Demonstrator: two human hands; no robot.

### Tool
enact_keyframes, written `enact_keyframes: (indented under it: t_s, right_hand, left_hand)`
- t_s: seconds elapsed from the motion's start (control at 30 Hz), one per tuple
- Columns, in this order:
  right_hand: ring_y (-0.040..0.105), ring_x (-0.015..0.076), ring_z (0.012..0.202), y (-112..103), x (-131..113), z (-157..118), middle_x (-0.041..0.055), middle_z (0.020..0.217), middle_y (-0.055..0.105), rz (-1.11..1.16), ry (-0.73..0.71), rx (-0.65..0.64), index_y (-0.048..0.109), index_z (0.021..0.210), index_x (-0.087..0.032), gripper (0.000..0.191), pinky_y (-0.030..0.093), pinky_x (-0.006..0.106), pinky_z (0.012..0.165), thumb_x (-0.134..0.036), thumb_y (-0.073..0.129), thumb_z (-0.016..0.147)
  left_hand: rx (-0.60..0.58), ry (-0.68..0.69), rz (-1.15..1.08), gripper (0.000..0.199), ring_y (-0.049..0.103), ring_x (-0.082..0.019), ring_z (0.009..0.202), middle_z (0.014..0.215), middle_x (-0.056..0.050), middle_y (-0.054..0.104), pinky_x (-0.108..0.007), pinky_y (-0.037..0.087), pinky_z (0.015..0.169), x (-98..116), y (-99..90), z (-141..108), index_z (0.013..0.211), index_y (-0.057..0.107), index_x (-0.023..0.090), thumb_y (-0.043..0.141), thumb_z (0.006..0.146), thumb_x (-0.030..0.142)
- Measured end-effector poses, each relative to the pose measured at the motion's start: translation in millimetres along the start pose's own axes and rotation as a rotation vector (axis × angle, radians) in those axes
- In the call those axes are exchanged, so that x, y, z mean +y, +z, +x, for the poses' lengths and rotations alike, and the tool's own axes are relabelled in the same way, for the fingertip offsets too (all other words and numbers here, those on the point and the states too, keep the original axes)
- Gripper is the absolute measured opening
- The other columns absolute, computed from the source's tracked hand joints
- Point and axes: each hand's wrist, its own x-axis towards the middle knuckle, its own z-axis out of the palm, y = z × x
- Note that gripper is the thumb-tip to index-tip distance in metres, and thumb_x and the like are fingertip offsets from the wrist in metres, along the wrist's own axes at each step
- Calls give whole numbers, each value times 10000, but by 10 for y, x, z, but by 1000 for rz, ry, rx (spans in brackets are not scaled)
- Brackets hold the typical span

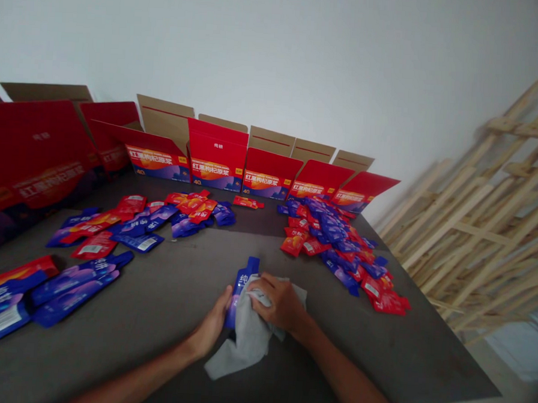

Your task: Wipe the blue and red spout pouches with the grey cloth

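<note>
Near the front middle of the dark table, a blue and purple sachet (pixel 243 278) points its narrow spout end away from me. My left hand (pixel 212 325) is closed on the sachet's left edge, thumb along its side. A grey cloth (pixel 250 339) is bunched under my right hand (pixel 276 301), whose fingers are wrapped round it and press it against the sachet's right side. The cloth covers part of the sachet and trails toward the table's front.
Open red cartons (pixel 219 163) line the wall side. Red and blue sachets lie in a large heap (pixel 334 235) at the right and a smaller pile (pixel 137 218) at the left. Bigger packs (pixel 73 284) lie front left. Wooden frames (pixel 470 224) stand beyond the table's right edge.
</note>
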Motion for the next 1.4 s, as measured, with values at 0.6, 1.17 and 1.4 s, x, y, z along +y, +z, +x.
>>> enact_keyframes:
  t_s: [0.6, 1.17, 1.4]
  right_hand:
    - [640, 169, 802, 9, 16, 5, 48, 928, 621, 25, 120, 209, 621, 1019, -216, 133, 498, 251, 710, -198, 562, 902]
    - [620, 153, 739, -38, -26, -62, 34, 895, 657, -6, -240, 85, 653, 1010, -246, 169, 455, 252, 623, -333, 597, 876]
    - [612, 145, 721, -31, -74, -49, 25, 895, 655, -11, -253, 18, 649, 1014, -242, 176, 449, 241, 622, -331, 607, 867]
  left_hand:
    - [-47, 66, 102, 605, 282, -277, 1463, 1523, -75, 443, -425, 172, 1214, -97, -115, 36, 1347, 577, 213, 596, 845, 550]
    - [122, -62, -181, 436, 676, -130, 811, 912, -1, 712, -216, 525, 767, 240, -12, 6, 1204, 623, 211, 749, 790, 258]
    - [79, -32, -274, 329, 695, -136, 801, 955, -29, 728, -261, 530, 830, 210, -22, 36, 1154, 600, 188, 693, 838, 186]
